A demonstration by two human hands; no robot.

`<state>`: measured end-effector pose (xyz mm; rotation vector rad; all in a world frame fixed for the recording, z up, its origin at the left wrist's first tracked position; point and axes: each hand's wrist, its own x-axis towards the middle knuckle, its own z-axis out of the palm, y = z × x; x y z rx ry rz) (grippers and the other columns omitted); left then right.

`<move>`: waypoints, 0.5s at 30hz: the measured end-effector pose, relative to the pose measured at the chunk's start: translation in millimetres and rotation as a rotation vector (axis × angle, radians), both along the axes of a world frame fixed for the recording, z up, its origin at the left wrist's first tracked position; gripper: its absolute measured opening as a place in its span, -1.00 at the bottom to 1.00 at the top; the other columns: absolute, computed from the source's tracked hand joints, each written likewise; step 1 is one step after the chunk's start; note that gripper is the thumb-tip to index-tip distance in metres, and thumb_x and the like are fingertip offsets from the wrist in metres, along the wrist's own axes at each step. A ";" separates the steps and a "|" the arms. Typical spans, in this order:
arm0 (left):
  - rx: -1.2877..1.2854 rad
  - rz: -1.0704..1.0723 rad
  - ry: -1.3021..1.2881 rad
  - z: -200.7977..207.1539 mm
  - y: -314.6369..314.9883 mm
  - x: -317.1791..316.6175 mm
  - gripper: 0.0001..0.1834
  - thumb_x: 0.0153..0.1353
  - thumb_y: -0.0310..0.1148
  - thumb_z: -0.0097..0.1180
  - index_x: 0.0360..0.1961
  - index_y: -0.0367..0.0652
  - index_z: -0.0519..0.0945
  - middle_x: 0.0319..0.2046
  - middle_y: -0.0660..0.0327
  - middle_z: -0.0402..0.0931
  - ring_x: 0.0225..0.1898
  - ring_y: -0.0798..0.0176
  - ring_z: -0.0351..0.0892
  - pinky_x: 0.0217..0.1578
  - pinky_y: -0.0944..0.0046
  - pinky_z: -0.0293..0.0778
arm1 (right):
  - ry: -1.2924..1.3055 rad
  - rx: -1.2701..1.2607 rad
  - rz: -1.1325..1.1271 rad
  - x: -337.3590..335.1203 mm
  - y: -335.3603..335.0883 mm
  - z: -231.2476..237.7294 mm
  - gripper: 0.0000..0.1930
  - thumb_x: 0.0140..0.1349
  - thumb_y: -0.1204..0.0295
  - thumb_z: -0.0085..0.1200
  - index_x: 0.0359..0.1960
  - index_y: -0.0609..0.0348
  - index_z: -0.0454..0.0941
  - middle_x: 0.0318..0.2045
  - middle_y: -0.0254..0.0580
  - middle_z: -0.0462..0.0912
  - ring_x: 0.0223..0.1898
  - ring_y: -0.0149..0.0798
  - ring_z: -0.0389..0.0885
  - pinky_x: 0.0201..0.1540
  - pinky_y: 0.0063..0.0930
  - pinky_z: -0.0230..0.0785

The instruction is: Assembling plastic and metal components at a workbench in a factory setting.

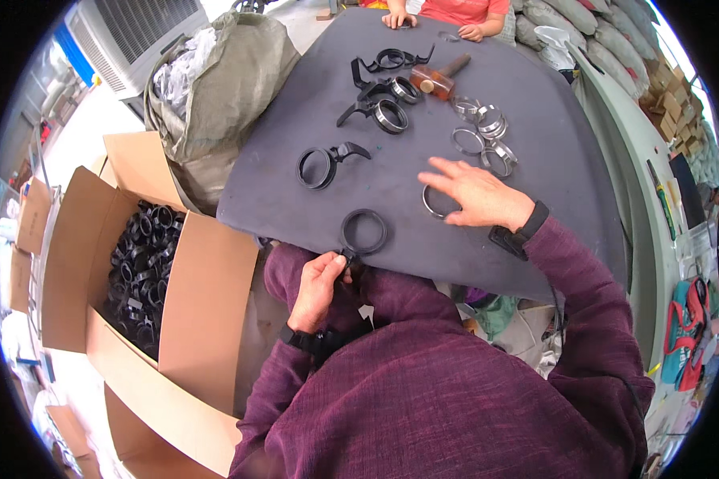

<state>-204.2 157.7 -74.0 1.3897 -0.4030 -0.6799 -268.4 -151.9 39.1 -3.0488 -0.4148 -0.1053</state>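
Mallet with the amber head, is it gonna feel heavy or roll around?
The mallet will probably feel head-heavy, since its amber head is much thicker than the handle. Both parts look solid, so it should stay stiff. Pushed, it may rock or roll a little on its rounded head, though the handle sticking out would likely limit that.

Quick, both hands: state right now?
Left hand: closed, holding a black ring.
Right hand: open, over a metal ring; contact unclear.

A workshop — mallet (433,82), metal rings (497,130), carton (206,295) of black parts (141,271), sacks (617,62).
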 end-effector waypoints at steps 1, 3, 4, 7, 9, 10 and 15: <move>-0.003 -0.001 0.020 -0.3 -0.4 0.0 -0.71 0.33 -0.31 -0.04 -0.49 -0.24 0.51 -0.55 0.32 0.46 -0.44 0.44 0.40 -0.32 0.39 0.32 | 0.008 0.005 0.022 0.7 -1.2 -1.2 -0.43 -0.04 0.36 0.27 0.06 0.26 0.44 0.04 0.13 0.44 0.08 0.10 0.44 0.03 -0.18 0.42; 0.016 0.010 0.019 -0.8 -1.5 0.5 -0.71 0.33 -0.31 -0.05 -0.49 -0.25 0.51 -0.55 0.32 0.46 -0.44 0.45 0.40 -0.32 0.39 0.32 | 0.228 -0.141 0.130 8.3 4.4 -4.6 -0.30 -0.18 0.57 0.22 0.16 0.11 0.38 0.13 0.01 0.38 0.15 0.07 0.35 0.08 -0.21 0.38; 0.006 0.019 0.033 -1.3 -2.1 0.1 -0.71 0.33 -0.31 -0.05 -0.49 -0.25 0.51 -0.55 0.32 0.46 -0.44 0.45 0.40 -0.32 0.39 0.32 | 0.242 -0.121 0.117 10.3 6.5 -2.0 -0.32 -0.19 0.59 0.16 0.13 0.14 0.38 0.08 -0.04 0.41 0.06 0.07 0.40 0.04 -0.18 0.40; -0.055 0.042 0.034 -2.3 -3.2 -1.6 -0.72 0.33 -0.31 -0.05 -0.49 -0.22 0.53 -0.54 0.34 0.48 -0.44 0.47 0.36 -0.36 0.41 0.26 | 0.237 0.071 0.132 18.6 32.2 4.2 -0.24 -0.21 0.58 0.21 0.20 0.08 0.34 0.14 -0.04 0.36 0.08 0.05 0.37 0.05 -0.22 0.39; -0.059 0.028 0.018 -2.4 -2.1 -2.2 -0.72 0.34 -0.32 -0.06 -0.47 -0.23 0.53 -0.54 0.35 0.48 -0.43 0.46 0.39 -0.33 0.41 0.30 | 0.096 0.199 0.235 21.9 60.7 4.4 -0.26 -0.18 0.53 0.25 0.19 0.11 0.33 0.04 -0.06 0.39 0.00 0.02 0.39 0.01 -0.20 0.40; 0.018 0.029 0.011 -2.1 0.0 -1.9 -0.72 0.35 -0.32 -0.06 -0.45 -0.24 0.53 -0.53 0.34 0.49 -0.41 0.46 0.41 -0.30 0.40 0.33 | 0.135 0.171 0.194 23.9 73.7 4.5 -0.26 -0.18 0.53 0.26 0.19 0.12 0.34 0.03 -0.05 0.40 0.00 0.02 0.39 0.00 -0.20 0.40; -0.045 0.027 0.033 -5.3 -1.6 -0.7 -0.72 0.34 -0.31 -0.04 -0.48 -0.24 0.51 -0.54 0.35 0.46 -0.46 0.48 0.39 -0.39 0.41 0.33 | 0.220 0.149 0.141 40.4 109.1 1.5 -0.28 -0.16 0.53 0.27 0.18 0.17 0.36 -0.02 0.02 0.41 -0.03 0.03 0.43 -0.02 -0.19 0.42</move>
